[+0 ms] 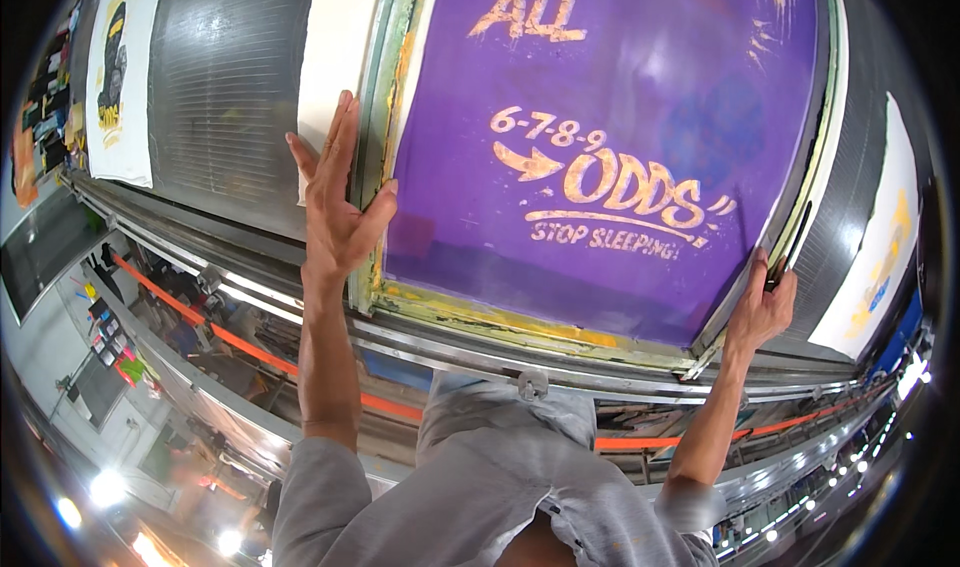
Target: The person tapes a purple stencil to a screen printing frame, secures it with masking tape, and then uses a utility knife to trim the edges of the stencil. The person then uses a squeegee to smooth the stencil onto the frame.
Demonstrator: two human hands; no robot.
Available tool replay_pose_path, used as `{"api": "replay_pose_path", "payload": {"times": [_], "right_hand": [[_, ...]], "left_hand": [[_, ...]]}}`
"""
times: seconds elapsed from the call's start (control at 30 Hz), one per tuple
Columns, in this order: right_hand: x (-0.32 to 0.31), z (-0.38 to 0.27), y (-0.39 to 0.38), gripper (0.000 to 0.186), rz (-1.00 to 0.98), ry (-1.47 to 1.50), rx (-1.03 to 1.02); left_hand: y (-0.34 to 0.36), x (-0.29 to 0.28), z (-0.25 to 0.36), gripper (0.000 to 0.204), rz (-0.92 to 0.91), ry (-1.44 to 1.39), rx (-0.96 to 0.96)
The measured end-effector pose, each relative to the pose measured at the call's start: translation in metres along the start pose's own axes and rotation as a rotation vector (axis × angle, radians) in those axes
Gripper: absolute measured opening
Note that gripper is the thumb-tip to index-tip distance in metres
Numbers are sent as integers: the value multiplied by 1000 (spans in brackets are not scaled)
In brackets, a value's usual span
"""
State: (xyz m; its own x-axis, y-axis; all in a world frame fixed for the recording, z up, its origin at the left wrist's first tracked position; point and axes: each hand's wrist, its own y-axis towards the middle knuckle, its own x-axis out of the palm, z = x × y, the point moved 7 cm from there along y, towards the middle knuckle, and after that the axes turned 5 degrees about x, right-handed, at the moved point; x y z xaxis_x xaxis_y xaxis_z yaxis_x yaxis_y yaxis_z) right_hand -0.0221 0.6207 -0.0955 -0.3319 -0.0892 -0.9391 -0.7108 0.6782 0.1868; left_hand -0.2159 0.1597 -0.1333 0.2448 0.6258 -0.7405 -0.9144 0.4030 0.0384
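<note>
A large screen-printing frame (pixel 490 319) with a purple mesh (pixel 450 167) lies in front of me. Pale orange hand-drawn lettering and an arrow show through the mesh. My left hand (pixel 345 207) rests along the frame's left rail, its fingers stretched out and the thumb apart toward the mesh. At the near right corner, my right hand (pixel 763 312) is closed beside the frame's rail. A thin dark stick-shaped thing (pixel 798 235) juts up from between its fingers; its exact kind is unclear. White fabric (pixel 338 57) shows beside the frame's left rail.
Grey printing table (pixel 225 97) stretches to both sides. Printed white fabric pieces lie at left (pixel 125 77) and right (pixel 880 237). A metal rail (pixel 480 364) with a small clamp (pixel 532 385) runs along the near edge, close to my body. Below it passes an orange bar (pixel 250 360).
</note>
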Motion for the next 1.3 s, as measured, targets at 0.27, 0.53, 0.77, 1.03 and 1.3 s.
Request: {"api": "replay_pose_path", "payload": {"times": [0.27,0.53,0.77,1.03,1.3], "right_hand": [[-2,-3,-1,30,9,-21,19],[-1,1,-1,31,25,18,39],[0,1,-1,33,15,-8,36],[2,2,-1,31,2,9,55],[3,6,0,24,-24,-19,44]], "left_hand": [[-1,1,0,84,-12,-43,12],[-1,1,-1,84,-11,-24,0],[-3,2,-3,84,-7,-13,22],[-2,1,-1,83,-3,37,74],[-2,2,0,80,6,58,117]]}}
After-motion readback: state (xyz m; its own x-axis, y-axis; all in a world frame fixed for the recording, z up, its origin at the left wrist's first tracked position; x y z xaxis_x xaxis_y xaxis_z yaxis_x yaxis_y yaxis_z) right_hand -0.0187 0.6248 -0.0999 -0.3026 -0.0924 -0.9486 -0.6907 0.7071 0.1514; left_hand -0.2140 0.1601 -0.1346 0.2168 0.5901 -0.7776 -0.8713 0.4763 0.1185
